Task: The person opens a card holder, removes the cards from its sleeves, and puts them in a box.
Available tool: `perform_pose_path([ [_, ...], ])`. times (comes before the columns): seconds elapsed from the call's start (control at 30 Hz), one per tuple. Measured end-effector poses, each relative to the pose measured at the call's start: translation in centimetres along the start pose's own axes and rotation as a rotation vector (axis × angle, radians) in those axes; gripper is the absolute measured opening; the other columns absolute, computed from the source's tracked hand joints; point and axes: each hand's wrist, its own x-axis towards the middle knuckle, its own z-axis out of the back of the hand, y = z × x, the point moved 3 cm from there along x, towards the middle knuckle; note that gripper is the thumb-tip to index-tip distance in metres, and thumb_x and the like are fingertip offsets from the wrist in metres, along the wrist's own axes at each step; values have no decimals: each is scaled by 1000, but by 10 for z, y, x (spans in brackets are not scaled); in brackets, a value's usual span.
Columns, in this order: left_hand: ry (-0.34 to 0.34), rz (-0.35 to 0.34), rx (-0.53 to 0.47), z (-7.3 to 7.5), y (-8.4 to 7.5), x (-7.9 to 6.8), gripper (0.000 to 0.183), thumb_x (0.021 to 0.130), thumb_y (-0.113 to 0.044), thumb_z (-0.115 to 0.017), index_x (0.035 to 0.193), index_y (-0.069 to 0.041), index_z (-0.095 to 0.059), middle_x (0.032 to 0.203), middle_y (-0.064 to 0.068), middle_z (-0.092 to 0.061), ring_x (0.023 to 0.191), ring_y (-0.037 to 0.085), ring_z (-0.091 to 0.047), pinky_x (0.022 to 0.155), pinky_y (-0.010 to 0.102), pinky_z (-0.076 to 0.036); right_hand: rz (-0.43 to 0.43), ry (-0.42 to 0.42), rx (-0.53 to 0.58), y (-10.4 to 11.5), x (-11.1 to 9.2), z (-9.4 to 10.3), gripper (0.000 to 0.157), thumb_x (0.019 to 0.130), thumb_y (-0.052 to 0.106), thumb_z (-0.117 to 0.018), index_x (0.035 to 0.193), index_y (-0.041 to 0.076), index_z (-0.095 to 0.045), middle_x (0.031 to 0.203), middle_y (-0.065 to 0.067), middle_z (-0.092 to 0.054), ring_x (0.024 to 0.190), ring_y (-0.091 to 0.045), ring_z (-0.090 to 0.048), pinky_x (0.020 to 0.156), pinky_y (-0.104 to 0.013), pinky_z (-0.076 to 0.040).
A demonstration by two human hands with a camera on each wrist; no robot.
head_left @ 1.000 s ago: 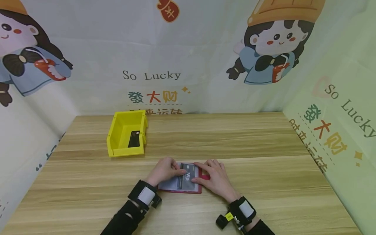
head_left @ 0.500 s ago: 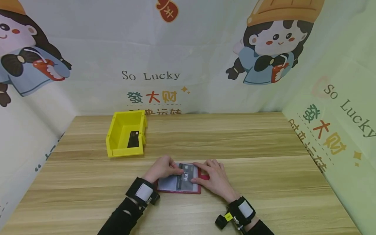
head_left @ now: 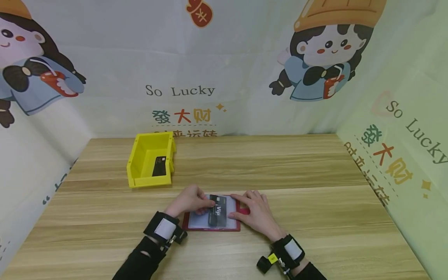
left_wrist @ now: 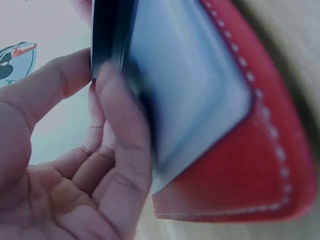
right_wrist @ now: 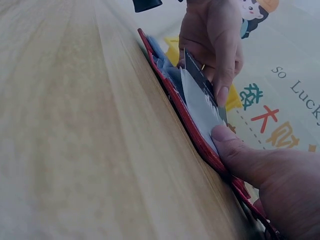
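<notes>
An opened red card holder [left_wrist: 240,185] with white stitching and clear plastic sleeves lies on the table in front of the person. The left hand [head_left: 190,199] pinches a dark grey card [head_left: 218,218] printed "Vip" by its left edge, between thumb and fingers. In the right wrist view, that card stands tilted up over the sleeves [right_wrist: 197,102]. Gripping the holder's right side is the right hand [head_left: 257,212], its thumb on the sleeves. Part of the holder's left side is hidden behind the left hand.
Farther back on the left stands a yellow plastic bin [head_left: 134,171], with a black card [head_left: 159,166] inside it. A printed cloth backdrop [head_left: 245,112] borders the wooden table [head_left: 297,167] at the back and sides.
The left hand has shifted left with the grey card, which has moved left across the holder. More of the pale sleeve shows to its right. The right hand stays in place.
</notes>
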Motion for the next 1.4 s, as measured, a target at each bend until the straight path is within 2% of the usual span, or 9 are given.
perform_pose_path([
  [0.1, 17, -1, -81, 1, 4, 0, 17, 88, -15, -76, 80, -1, -74, 66, 3, -69, 57, 10, -63, 56, 23, -54, 0, -2, -3, 0, 0, 0, 57, 83, 48, -78, 132, 23, -67, 87, 7, -46, 86, -12, -38, 82, -32, -25],
  [0.27, 2, 4, -157, 4, 7, -1, 15, 87, -15, -77, 85, 0, -75, 66, 3, -70, 56, 9, -64, 56, 23, -55, -1, -5, -2, 0, 0, 0, 56, 82, 48, -78, 131, 23, -67, 87, 7, -46, 86, -12, -38, 82, -32, -25],
  [0.47, -43, -30, -169, 8, 9, -4, 18, 87, -14, -76, 91, 3, -75, 72, 8, -74, 57, 7, -64, 57, 24, -55, 1, -11, 7, 0, 0, 0, 56, 82, 48, -79, 130, 22, -68, 86, 8, -45, 86, -12, -38, 81, -32, -25],
  [0.73, -61, -89, -164, 17, 13, -9, 19, 92, -11, -71, 100, 6, -73, 88, 16, -77, 62, 9, -64, 63, 25, -56, -5, -12, 10, 1, 0, 0, 56, 82, 48, -80, 130, 23, -68, 85, 7, -45, 86, -12, -39, 81, -32, -24],
  [0.93, -79, -74, -165, 24, 20, -11, 20, 94, -13, -69, 104, 4, -73, 94, 16, -77, 66, 12, -65, 67, 27, -55, -5, -13, 6, 0, 0, 0, 56, 82, 48, -79, 131, 22, -68, 85, 7, -45, 86, -12, -38, 82, -33, -25],
  [1.2, -121, -68, -215, 36, 26, -14, 26, 96, -14, -67, 112, 6, -70, 100, 18, -76, 74, 12, -64, 73, 30, -58, 2, -11, 2, -1, 0, 0, 56, 82, 48, -79, 131, 23, -68, 85, 7, -45, 86, -12, -38, 81, -32, -24],
  [1.4, -135, -90, -263, 48, 28, -19, 36, 100, -16, -61, 125, 10, -63, 116, 24, -72, 89, 12, -68, 84, 32, -59, 22, -22, 0, -1, 0, 0, 57, 82, 48, -79, 131, 22, -68, 85, 7, -46, 85, -12, -38, 81, -31, -24],
])
